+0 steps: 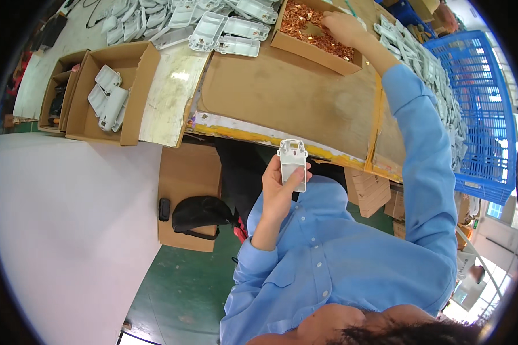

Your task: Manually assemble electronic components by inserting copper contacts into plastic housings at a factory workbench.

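Note:
My left hand (276,192) grips a white plastic casing (294,164) in front of my body, just off the table's near edge. The thumb lies across the casing's open face, and a small metal-coloured part shows near its top end. Out at the far right, my right hand (344,27) reaches into a shallow cardboard box (313,54) with many small copper-coloured metal pieces (298,24). Its fingers are drawn together among the pieces; whatever is between the fingertips is too small to make out. Several similar white casings (236,46) lie just left of that box.
A brown board (282,92) covers the table before me. To the left, a cardboard box (141,98) contains several white casings. More casings (426,66) are heaped at right, beside a blue plastic crate (477,109). Below the table, a black bag (201,214) rests on cardboard.

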`<state>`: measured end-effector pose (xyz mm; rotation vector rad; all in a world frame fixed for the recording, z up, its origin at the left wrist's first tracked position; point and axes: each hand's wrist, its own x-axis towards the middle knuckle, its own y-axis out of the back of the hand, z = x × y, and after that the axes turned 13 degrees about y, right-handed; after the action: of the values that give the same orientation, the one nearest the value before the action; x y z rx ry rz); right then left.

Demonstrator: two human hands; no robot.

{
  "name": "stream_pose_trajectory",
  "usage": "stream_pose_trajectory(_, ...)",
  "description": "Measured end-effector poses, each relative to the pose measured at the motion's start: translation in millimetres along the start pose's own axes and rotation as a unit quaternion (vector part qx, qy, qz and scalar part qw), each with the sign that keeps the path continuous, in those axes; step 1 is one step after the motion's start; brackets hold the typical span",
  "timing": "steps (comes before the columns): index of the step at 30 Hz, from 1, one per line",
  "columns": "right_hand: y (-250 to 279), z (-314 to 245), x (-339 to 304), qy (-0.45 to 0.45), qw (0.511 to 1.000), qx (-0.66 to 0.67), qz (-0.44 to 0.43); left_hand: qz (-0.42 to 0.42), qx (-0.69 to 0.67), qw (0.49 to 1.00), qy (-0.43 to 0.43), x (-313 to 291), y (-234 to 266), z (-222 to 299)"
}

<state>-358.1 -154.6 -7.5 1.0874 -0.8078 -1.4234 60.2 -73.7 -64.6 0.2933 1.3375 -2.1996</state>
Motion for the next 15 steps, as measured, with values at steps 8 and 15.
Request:
stream_pose_trajectory(8,1,-7,9,-0.019,0.999,-0.020,-0.036,0.010,0.024,1.000,-0.004,4,4,1)
stream_pose_trajectory(15,10,-18,14,-0.099,0.991,0.041,-0.081,0.009,0.045,0.999,-0.005,6,6,-6)
